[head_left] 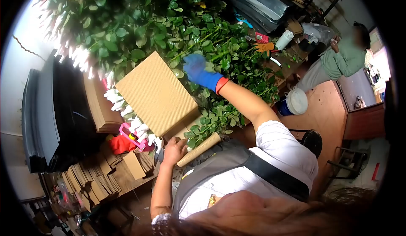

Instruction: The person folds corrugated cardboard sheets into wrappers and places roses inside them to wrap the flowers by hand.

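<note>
My left hand [174, 151], bare, is low at the near edge of the work surface with its fingers curled; what they hold, if anything, is hidden. Dark-bladed shears [159, 152] lie beside its wrist. Just beyond stands a tan corrugated cardboard piece [156, 94] over a bunch of stems with white-wrapped heads [137, 126]. My right hand [196, 69], in a blue glove with a red cuff, is among the leafy green stems [228, 45] right of the cardboard. Motion blurs its fingers, so its grip does not show.
Stacked cardboard pieces [95, 179] and a pink plastic tool [133, 136] lie at left, near dark upright sheets [69, 113]. A tan roll [198, 149] runs along the near edge. At right are orange gloves [264, 47], a white bucket [297, 102] and a person in green [344, 62].
</note>
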Available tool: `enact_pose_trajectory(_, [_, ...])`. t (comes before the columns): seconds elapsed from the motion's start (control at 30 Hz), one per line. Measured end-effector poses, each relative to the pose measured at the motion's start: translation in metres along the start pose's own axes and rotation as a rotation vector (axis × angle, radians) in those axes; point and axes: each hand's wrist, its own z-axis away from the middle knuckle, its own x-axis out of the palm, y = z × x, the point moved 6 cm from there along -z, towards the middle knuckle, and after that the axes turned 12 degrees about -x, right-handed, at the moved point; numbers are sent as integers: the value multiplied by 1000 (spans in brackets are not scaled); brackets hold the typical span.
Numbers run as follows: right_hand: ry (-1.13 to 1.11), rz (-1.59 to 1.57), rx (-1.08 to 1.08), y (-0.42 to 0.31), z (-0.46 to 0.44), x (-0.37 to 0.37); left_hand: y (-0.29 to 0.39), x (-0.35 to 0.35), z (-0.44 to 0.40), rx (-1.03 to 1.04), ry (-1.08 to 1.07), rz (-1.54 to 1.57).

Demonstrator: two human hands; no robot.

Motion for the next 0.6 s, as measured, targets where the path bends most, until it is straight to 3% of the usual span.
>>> enact_pose_trajectory(0.03, [-165,-65,-2,1,-1,21,-3,2,-1,-31,-28,83])
enact_pose_trajectory(0.07, [125,99,-71,4,-1,27,-2,1,-2,12,11,91])
enact_pose_trajectory(0.17, [319,-255,76,54,41,-24,2,1,-4,44,6,108])
enact_pose_trajectory(0.23, [695,-292,253,101,90,-63,4,-2,-1,-4,7,78])
enact_pose_trajectory(0.3, [606,-197,375,122,129,-81,-3,3,-5,-16,8,87])
enact_pose_trajectory(0.37, [655,-449,525,131,155,-89,1,0,-3,-20,10,111])
enact_pose_trajectory(0.43, [531,-621,605,111,163,-112,0,-2,-2,0,24,137])
enact_pose_trajectory(0.5, [558,-866,544,80,171,-107,-9,8,-2,9,43,180])
enact_pose_trajectory(0.53, [561,-667,172,43,153,-134,-13,12,-3,15,46,208])
enact_pose_trajectory(0.6, [378,-775,61,3,143,-114,-23,21,-5,52,86,268])
